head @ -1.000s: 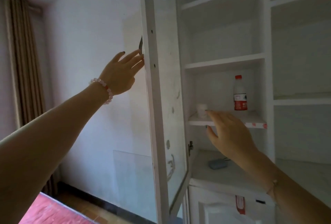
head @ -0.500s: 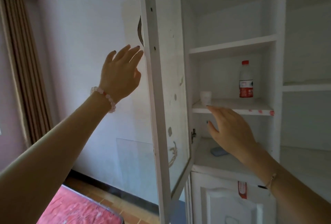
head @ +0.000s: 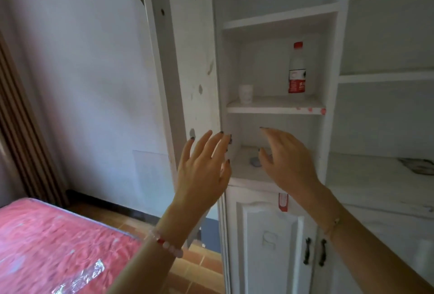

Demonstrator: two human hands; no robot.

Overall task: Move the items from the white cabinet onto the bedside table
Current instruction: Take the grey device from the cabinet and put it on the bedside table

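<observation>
Nothing is moved yet: the bottle (head: 297,70) and cup (head: 246,93) stand on a cabinet (head: 331,59) shelf (head: 270,107), a grey item (head: 255,162) lies below, and the left hand (head: 204,167) and right hand (head: 286,160) reach in empty, fingers spread.

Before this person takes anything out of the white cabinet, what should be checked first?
1. The cabinet door stands open: ok.
2. The left hand holds nothing: ok.
3. The right hand holds nothing, fingers relaxed: ok.
4. The bottle stands upright on its shelf, cap on: ok.
5. The cup stands upright, apart from the bottle: ok.
6. Room on the bedside table: cannot tell, it is out of view.
</observation>
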